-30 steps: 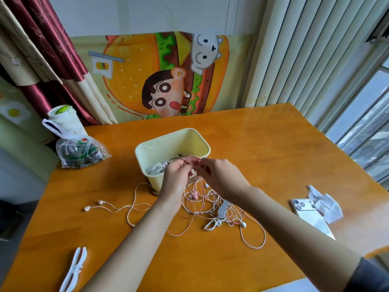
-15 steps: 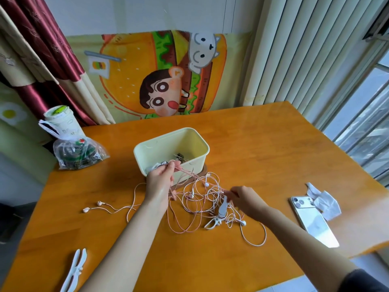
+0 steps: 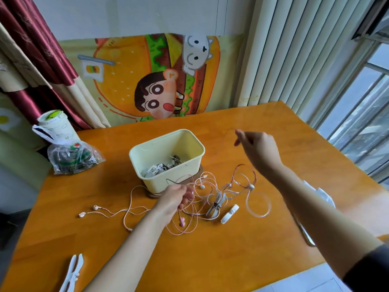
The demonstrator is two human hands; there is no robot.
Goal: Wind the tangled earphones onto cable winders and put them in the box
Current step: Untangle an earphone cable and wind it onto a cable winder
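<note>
Left hand (image 3: pixel 175 198) grips bunched pink cable (image 3: pixel 207 194) before the box (image 3: pixel 197 148) — right hand (image 3: pixel 260 149), raised up-right, pinches one strand (faint); the tangle lies between.

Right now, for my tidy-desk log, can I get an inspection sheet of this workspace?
Surface: orange wooden table, glossy.
Job's things: tangled earphones in front of yellow box; wound sets inside; white winder beside tangle, second winder at near edge.
Clutter: plastic bag, cup, tissue.
Hands: left hand grips the tangle; right hand, raised, apparently pinches it too.
Cables: loose loops, earbuds trailing left.
Surroundings: curtain, cartoon cloth, blinds, window.
</note>
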